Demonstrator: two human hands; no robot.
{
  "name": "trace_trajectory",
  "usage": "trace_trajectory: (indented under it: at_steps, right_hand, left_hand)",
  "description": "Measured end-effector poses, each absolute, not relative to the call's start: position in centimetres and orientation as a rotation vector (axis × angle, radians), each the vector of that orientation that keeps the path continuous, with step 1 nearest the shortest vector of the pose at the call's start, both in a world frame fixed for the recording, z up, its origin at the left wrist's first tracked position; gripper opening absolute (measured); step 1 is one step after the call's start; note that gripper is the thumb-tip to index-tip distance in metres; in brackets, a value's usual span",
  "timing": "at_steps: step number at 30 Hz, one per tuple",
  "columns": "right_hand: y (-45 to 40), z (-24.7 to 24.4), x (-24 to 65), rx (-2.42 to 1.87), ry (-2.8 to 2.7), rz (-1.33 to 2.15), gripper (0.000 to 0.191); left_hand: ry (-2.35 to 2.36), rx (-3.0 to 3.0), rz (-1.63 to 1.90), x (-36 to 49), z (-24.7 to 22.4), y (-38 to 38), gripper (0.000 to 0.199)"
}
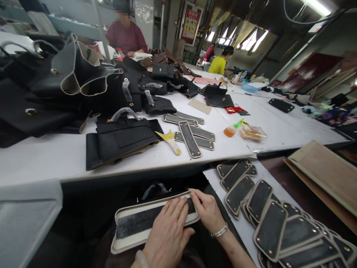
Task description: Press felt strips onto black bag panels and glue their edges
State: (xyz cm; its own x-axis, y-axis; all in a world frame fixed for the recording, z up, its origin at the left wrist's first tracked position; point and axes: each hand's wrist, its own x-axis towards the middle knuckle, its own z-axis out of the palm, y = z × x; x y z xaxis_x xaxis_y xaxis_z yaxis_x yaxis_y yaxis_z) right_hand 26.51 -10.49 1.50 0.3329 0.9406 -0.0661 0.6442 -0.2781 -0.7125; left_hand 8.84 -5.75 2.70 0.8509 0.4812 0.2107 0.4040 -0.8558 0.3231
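A long bag bottom panel [134, 223] lies over my lap, its cream inner side up with a black strip along the middle and a raised rim. My left hand [167, 227] rests flat on it, fingers stretched along the strip. At the panel's right end, my right hand [209, 210] pinches the rim between thumb and fingers. Just behind the panel, a plastic-wrapped bag handle [154, 188] with gold fittings shows; the black bag under it is mostly hidden in shadow.
Studded black bottom panels [270, 227] are heaped at my right; several more [190, 139] lie on the white table [145, 160]. Near them are a black handbag [122, 137], a yellow-and-white tool [171, 140] and an orange glue bottle [230, 130]. Black bags crowd the left; people sit beyond.
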Motion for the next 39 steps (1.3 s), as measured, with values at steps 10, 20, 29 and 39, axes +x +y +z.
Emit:
trace_trajectory:
  at_steps: [10,20,29,39]
  right_hand:
    - [-11.5,1.6,27.0,-1.94,-1.341,0.784,0.044]
    - [-15.6,-0.3,23.2,-2.028,-0.838,0.786,0.048]
    - [-14.8,1.2,23.1,-2.2,-0.936,0.804,0.054]
    - [-14.4,1.7,22.9,-2.358,-1.186,0.601,0.047]
  left_hand:
    - [0.674,2.73,0.316,9.1,2.9,-5.4,0.056]
    - [0.55,2.685,0.145,10.8,6.5,-2.2,0.021]
    - [0.282,2.47,0.04,14.9,4.3,3.0,0.026]
    - [0.243,2.5,0.03,15.1,4.1,3.1,0.025]
